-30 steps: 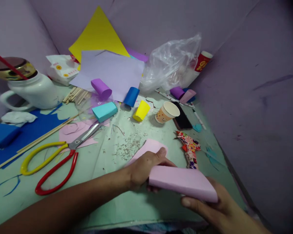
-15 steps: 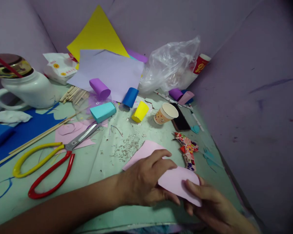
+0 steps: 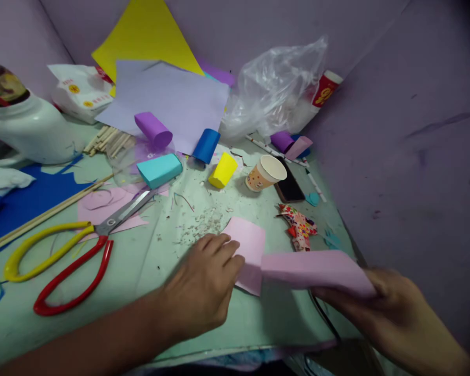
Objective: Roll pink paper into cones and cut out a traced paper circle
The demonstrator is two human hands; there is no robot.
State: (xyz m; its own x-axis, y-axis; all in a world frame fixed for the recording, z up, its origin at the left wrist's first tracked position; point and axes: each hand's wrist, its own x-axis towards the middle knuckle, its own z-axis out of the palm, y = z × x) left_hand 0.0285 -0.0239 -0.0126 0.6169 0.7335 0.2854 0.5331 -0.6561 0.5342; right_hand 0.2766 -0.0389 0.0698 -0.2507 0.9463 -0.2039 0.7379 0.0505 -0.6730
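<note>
My right hand (image 3: pixel 391 308) pinches one end of a pink paper strip (image 3: pixel 313 269), raised over the front right of the table. Another piece of pink paper (image 3: pixel 248 245) lies on the table, and in view the strip's left end meets its right edge; I cannot tell whether they touch. My left hand (image 3: pixel 203 277) rests with its fingers stretched over the left edge of the lying piece, the thumb mostly hidden. Behind the strip lies a flower-patterned glue gun (image 3: pixel 297 224), partly covered. Large scissors (image 3: pixel 109 222) with yellow and red handles lie open at the left.
Paper tubes stand or lie mid-table: purple (image 3: pixel 153 129), turquoise (image 3: pixel 160 170), blue (image 3: pixel 206 145) and yellow (image 3: pixel 223 171). A paper cup (image 3: pixel 266 173) is beside a phone (image 3: pixel 290 187). A white mug (image 3: pixel 43 128), a plastic bag (image 3: pixel 274 89) and coloured sheets line the back.
My right hand has moved right with the pink strip, away from my left hand. The left hand has shifted left and let the strip go. The camera view has tilted slightly.
</note>
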